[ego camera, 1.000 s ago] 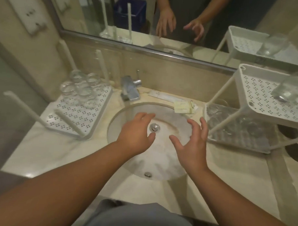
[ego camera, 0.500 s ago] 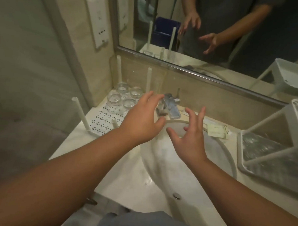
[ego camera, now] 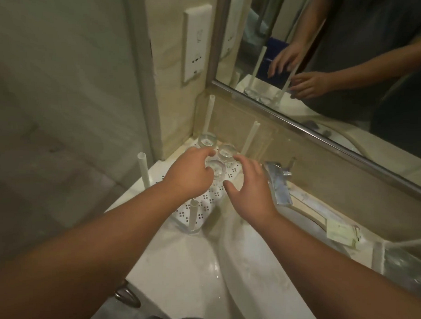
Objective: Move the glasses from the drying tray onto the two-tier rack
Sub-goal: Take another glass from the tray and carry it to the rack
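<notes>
3 glasses (ego camera: 225, 153) on 1 drying tray (ego camera: 204, 204); left hand (ego camera: 190, 174) and right hand (ego camera: 249, 187) released.

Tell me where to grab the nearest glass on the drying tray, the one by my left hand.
Probably best to take the nearest glass around its side wall, coming from above and the front. It stands upright on the drying tray, other glasses crowd behind it, and your left hand is already at its left side.

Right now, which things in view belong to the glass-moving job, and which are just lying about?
Job:
- glasses
- drying tray
- two-tier rack
- left hand
- right hand

Lying about:
- faucet
- paper packet
- wall socket
- mirror
</notes>
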A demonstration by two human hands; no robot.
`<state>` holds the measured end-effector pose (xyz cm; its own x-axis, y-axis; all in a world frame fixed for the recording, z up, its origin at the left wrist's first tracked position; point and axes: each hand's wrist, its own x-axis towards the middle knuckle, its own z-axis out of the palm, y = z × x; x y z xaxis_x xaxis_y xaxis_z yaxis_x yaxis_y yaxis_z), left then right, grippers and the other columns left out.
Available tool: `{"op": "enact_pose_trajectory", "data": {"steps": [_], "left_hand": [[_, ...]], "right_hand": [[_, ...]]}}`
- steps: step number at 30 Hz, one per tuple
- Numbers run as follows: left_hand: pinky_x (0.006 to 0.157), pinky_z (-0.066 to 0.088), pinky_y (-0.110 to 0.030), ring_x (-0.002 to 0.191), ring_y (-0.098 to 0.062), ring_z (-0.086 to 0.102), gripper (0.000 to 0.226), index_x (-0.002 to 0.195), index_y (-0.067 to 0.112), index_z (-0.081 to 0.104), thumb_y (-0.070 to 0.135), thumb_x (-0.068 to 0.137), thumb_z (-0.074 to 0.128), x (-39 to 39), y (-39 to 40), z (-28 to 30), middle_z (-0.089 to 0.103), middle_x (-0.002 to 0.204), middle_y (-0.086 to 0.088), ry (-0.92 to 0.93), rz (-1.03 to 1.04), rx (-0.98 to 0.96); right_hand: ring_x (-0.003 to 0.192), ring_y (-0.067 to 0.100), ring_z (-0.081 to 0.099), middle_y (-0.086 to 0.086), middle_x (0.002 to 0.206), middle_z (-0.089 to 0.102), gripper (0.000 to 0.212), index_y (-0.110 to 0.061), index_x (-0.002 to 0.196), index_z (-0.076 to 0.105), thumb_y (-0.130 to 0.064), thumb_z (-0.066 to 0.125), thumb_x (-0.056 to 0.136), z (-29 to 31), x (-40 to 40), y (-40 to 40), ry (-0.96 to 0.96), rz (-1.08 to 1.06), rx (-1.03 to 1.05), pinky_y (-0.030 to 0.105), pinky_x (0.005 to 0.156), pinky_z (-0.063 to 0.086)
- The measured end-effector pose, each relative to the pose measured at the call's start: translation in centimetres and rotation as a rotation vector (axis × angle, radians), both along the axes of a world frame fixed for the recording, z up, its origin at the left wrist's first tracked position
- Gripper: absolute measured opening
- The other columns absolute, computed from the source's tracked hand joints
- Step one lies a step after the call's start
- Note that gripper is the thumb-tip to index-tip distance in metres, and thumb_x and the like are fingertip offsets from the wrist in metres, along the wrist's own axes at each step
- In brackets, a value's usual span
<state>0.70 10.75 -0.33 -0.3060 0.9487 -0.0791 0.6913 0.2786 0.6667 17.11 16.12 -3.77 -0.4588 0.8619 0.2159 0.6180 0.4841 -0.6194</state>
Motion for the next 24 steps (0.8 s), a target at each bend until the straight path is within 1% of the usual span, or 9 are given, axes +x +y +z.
{"op": "enact_pose_trajectory", "data": {"steps": [2, 5, 8, 11, 13, 15, 18, 21, 24], "left_hand": [[0.089, 0.047, -0.028, 0.119, -0.018, 0.057, 0.052, 0.141, 0.029, 0.049, 0.013, 0.092, 0.051, -0.8, 0.5, -1.0, 0.046, 0.147, -0.001, 0.022, 0.013, -0.068], [0.099, 0.048, -0.038, 0.124, -0.022, 0.053, 0.057, 0.143, 0.032, 0.047, 0.01, 0.091, 0.05, -1.3, 1.1, -2.5, 0.046, 0.145, -0.002, 0.031, 0.022, -0.159], [0.1, 0.047, -0.036, 0.127, -0.021, 0.052, 0.058, 0.146, 0.03, 0.044, 0.012, 0.092, 0.051, -1.5, 1.5, -4.2, 0.049, 0.145, -0.004, -0.009, 0.031, -0.234], [0.082, 0.045, -0.025, 0.12, -0.022, 0.057, 0.062, 0.15, 0.029, 0.039, 0.013, 0.092, 0.052, -1.5, 1.6, -5.5, 0.052, 0.145, -0.005, -0.098, 0.048, -0.294], [0.068, 0.046, -0.023, 0.105, -0.022, 0.063, 0.064, 0.151, 0.03, 0.037, 0.014, 0.092, 0.053, -1.5, 1.7, -6.2, 0.053, 0.143, -0.005, -0.199, 0.095, -0.337], [0.056, 0.046, -0.024, 0.084, -0.018, 0.065, 0.064, 0.151, 0.03, 0.038, 0.013, 0.09, 0.052, -1.3, 1.7, -6.7, 0.057, 0.136, -0.004, -0.322, 0.165, -0.368], [0.05, 0.044, -0.023, 0.071, -0.014, 0.063, 0.061, 0.145, 0.03, 0.045, 0.01, 0.088, 0.047, -1.2, 1.6, -7.1, 0.061, 0.125, -0.003, -0.45, 0.246, -0.391], [0.045, 0.039, -0.019, 0.069, -0.012, 0.061, 0.054, 0.136, 0.03, 0.054, 0.009, 0.086, 0.049, -1.2, 1.4, -7.3, 0.064, 0.107, -0.002, -0.535, 0.289, -0.424], [0.052, 0.037, -0.024, 0.072, -0.021, 0.059, 0.039, 0.12, 0.022, 0.061, 0.006, 0.086, 0.053, -1.1, 1.2, -7.2, 0.064, 0.093, -0.009, -0.679, 0.352, -0.431]], "right_hand": [[0.123, 0.015, 0.046, -0.002, 0.134, 0.051, 0.061, -0.025, 0.137, 0.048, -0.021, 0.072, 0.081, -0.7, -1.1, 0.9, -0.079, 0.055, -0.031, 0.015, 0.101, 0.029], [0.127, 0.023, 0.047, -0.004, 0.143, 0.046, 0.061, -0.027, 0.141, 0.046, -0.023, 0.068, 0.084, -1.9, -2.6, 1.9, -0.212, 0.137, -0.071, 0.031, 0.106, 0.036], [0.124, 0.028, 0.048, -0.008, 0.149, 0.04, 0.063, -0.029, 0.144, 0.041, -0.027, 0.063, 0.086, -2.9, -3.7, 2.8, -0.336, 0.171, -0.081, 0.034, 0.102, 0.04], [0.124, 0.028, 0.048, -0.005, 0.152, 0.033, 0.069, -0.029, 0.148, 0.035, -0.028, 0.064, 0.085, -3.7, -4.4, 3.4, -0.413, 0.184, -0.084, 0.036, 0.098, 0.044], [0.116, 0.024, 0.053, -0.001, 0.147, 0.033, 0.072, -0.029, 0.149, 0.033, -0.029, 0.065, 0.085, -4.0, -4.7, 3.6, -0.425, 0.169, -0.076, 0.033, 0.087, 0.049], [0.101, 0.023, 0.059, 0.003, 0.138, 0.034, 0.073, -0.028, 0.148, 0.031, -0.033, 0.066, 0.084, -4.0, -5.0, 3.7, -0.45, 0.162, -0.067, 0.032, 0.076, 0.05], [0.087, 0.022, 0.06, 0.004, 0.128, 0.034, 0.068, -0.023, 0.142, 0.037, -0.04, 0.067, 0.084, -3.7, -5.5, 3.8, -0.514, 0.152, -0.076, 0.031, 0.07, 0.051], [0.09, 0.025, 0.062, 0.007, 0.13, 0.034, 0.068, -0.019, 0.135, 0.042, -0.047, 0.071, 0.08, -3.7, -5.8, 3.8, -0.581, 0.15, -0.077, 0.03, 0.066, 0.047], [0.088, 0.028, 0.063, 0.007, 0.129, 0.038, 0.069, -0.019, 0.129, 0.042, -0.051, 0.074, 0.077, -3.8, -6.0, 3.5, -0.611, 0.156, -0.108, 0.031, 0.064, 0.044]]}}
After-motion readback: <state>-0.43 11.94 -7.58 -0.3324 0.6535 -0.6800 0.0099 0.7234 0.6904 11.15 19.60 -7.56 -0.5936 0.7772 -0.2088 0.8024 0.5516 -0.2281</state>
